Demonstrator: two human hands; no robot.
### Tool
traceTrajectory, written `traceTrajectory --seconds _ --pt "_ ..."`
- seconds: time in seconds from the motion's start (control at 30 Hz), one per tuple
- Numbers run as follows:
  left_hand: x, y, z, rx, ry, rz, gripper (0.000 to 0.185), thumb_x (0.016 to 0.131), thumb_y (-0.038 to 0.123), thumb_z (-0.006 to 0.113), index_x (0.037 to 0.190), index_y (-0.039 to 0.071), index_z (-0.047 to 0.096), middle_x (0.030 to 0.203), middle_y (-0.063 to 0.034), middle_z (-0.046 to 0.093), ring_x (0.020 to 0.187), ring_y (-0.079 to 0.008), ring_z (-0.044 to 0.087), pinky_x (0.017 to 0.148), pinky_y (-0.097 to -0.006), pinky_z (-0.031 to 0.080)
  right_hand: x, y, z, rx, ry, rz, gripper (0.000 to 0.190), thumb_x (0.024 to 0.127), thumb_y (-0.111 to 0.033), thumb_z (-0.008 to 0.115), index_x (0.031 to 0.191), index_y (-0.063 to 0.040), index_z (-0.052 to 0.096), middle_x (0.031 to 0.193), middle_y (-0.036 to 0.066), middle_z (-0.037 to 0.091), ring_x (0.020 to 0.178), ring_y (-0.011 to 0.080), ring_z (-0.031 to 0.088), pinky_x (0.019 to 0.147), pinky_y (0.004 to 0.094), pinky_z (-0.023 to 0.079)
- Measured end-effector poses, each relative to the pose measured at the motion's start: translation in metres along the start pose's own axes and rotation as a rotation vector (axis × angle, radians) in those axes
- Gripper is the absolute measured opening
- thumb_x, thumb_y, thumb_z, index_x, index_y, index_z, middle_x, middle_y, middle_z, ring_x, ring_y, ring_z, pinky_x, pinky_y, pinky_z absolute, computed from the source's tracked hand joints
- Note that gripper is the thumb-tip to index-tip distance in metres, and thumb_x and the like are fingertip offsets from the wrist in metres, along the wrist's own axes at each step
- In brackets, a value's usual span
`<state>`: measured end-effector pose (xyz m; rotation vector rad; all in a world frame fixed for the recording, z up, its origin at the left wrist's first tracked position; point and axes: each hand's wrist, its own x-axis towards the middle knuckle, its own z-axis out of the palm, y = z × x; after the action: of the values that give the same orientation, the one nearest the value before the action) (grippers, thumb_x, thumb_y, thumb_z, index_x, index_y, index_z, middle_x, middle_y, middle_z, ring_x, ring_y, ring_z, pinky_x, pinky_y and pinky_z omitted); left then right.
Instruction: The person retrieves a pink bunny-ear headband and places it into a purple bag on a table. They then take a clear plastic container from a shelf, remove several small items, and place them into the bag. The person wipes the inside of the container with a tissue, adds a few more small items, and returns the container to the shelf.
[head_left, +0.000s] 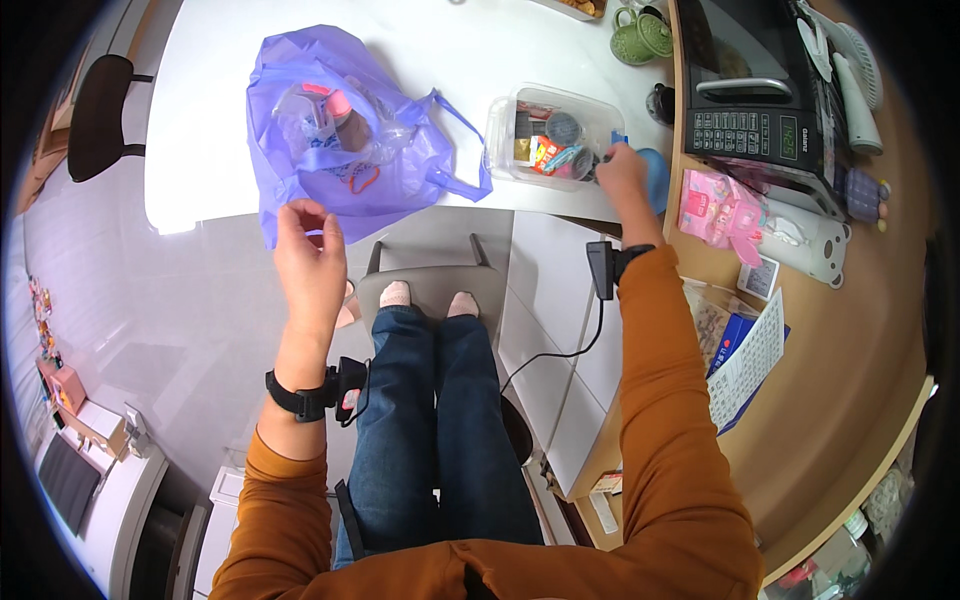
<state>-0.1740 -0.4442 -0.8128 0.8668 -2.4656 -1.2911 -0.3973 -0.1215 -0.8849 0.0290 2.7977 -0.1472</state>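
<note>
A purple plastic bag (405, 180) lies open on the white table, with a pink-topped bottle (339, 105) and clear plastic packaging inside. My left hand (309, 232) is at the bag's near edge, fingers curled; whether it pinches the plastic is unclear. To the right of the bag stands a clear plastic container (502, 142) holding round dark-lidded jars, packets and small items. My right hand (624, 171) is at the container's right end, by a small blue piece (619, 138). Its fingertips are partly hidden, so its hold cannot be told. A blue round object (654, 180) lies just beyond it.
A green ceramic teapot (641, 37) stands at the back right of the white table (202, 112). A black microwave (739, 97), a pink wipes pack (720, 210) and papers fill the wooden shelf at right. A grey chair seat (435, 292) is under my feet.
</note>
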Motion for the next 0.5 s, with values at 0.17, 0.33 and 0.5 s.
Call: traceTrajectory --seconds 0.17,0.33,0.5 --pt "-0.003 0.011 0.069 -0.147 -0.169 0.071 0.023 0.081 0.003 0.062 0.101 0.003 0.052 0.088 -0.0114 0.061 0.075 -0.0224 0.063 0.059 -0.0305 0.049 -0.021 0.028 -0.047 0.17 0.237 -0.06 0.027 0.077 -0.007 0.058 0.104 -0.003 0.061 0.093 0.023 0.065 0.092 0.0375 0.062 0.08 0.0415 0.049" --pt "0.013 0.024 0.162 -0.069 -0.311 0.07 0.061 0.081 0.023 0.067 0.13 -0.001 0.039 0.112 -0.0244 0.054 0.096 -0.0352 0.059 0.082 -0.0422 0.048 -0.001 0.034 -0.021 1.2 -0.232 0.097 0.026 0.088 -0.006 0.055 0.113 -0.002 0.055 0.102 0.007 0.062 0.083 0.0171 0.059 0.072 0.0317 0.046" --pt "0.031 0.025 0.215 0.093 -0.469 -0.002 0.073 0.082 0.026 0.063 0.138 -0.005 0.027 0.107 -0.029 0.058 0.097 -0.0398 0.06 0.085 -0.0429 0.048 0.041 0.008 0.042 1.458 -0.283 0.311 0.025 0.09 -0.008 0.055 0.114 -0.001 0.056 0.1 0.007 0.06 0.088 0.0147 0.056 0.075 0.0293 0.045"
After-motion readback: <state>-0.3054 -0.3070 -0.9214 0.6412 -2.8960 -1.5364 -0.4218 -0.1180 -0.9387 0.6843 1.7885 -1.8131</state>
